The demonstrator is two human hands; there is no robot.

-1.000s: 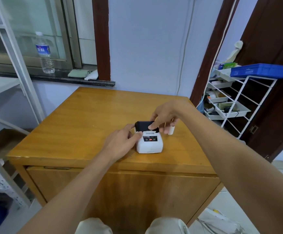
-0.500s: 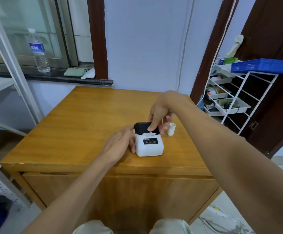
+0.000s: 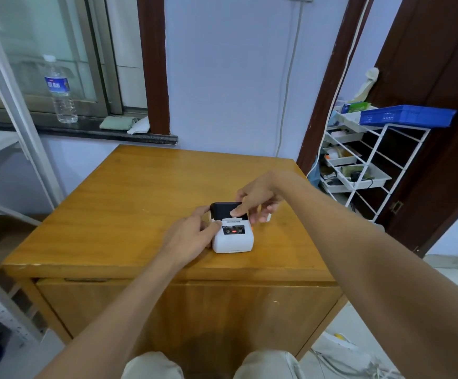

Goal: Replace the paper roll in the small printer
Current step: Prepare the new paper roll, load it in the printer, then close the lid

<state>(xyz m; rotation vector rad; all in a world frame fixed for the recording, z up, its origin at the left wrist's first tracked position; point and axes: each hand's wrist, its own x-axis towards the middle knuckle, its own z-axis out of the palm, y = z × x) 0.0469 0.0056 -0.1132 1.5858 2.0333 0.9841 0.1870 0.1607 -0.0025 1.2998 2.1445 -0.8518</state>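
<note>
— Now, item one: where is your small white plastic printer [image 3: 232, 239] with the rounded corners?

— Near the front edge of your glossy honey-coloured wooden cabinet top [image 3: 146, 192]. Its matt black hinged lid [image 3: 223, 210] stands raised at the back; a dark control strip with a red light faces you.

— Item two: your hands?

— Your left hand [image 3: 188, 236] lies against the printer's left side, thumb touching the top corner, fingers loosely curled, bracing rather than gripping. Your right hand [image 3: 255, 199] reaches over from the right, thumb pressed on the black lid, the other fingers curled behind it. Whether those fingers pinch anything, I cannot tell.

— Item three: the paper?

— A small white cylindrical paper roll [image 3: 266, 216] stands just right of the printer, mostly hidden by your right hand. A pale strip shows at the mouth under the lid; whether a roll sits inside is hidden.

— Risks?

— Smooth plastic on varnished wood likely slides: if you push the lid without your left hand bracing, the printer may skid toward the edge. Shut the lid on a skewed paper end and it would likely jam. Your right knuckles could tip the loose roll, and it would roll away.
</note>
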